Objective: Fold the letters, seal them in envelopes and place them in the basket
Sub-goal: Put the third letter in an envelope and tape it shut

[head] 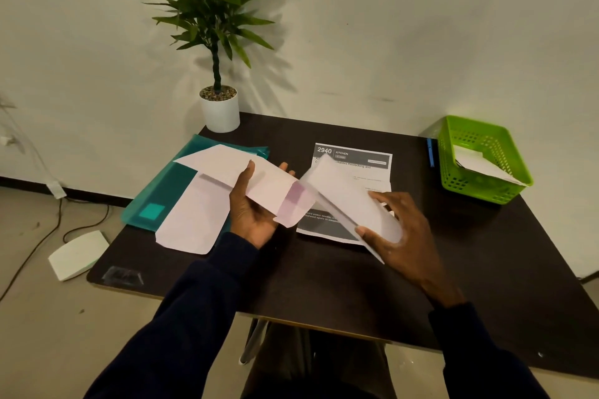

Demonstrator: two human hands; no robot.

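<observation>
Head view over a dark table (324, 285). My left hand (252, 210) is held palm-up above the table, thumb on top and fingers beneath, grasping a white envelope (278, 188) whose open end points right. My right hand (398, 227) pinches a folded letter (346, 197) by its near end. The far end of the letter is blurred and sits just at the envelope's mouth. I cannot tell whether it is inside yet.

Below the letter, 1 printed sheet (353, 159) lies flat on the table. A 2nd envelope (191, 217) rests on a teal folder (162, 191) to the left. The green basket (486, 188) stands at the table's far right corner, well apart from both hands, with white paper (479, 162) already in it.

Risks as I judge them:
- The letter approaches at an angle, so a corner could catch the mouth's edge and crumple or tear it.
- Only 1 hand supports the envelope in the air, so the mouth may sag shut and block the letter.
- A pinkish strip near the opening may be adhesive. If so, the letter brushing it could stick early.
- A loosely creased letter could spring open and jam partway.
- My right wrist hangs low over the printed sheet and could drag it off its place.
</observation>
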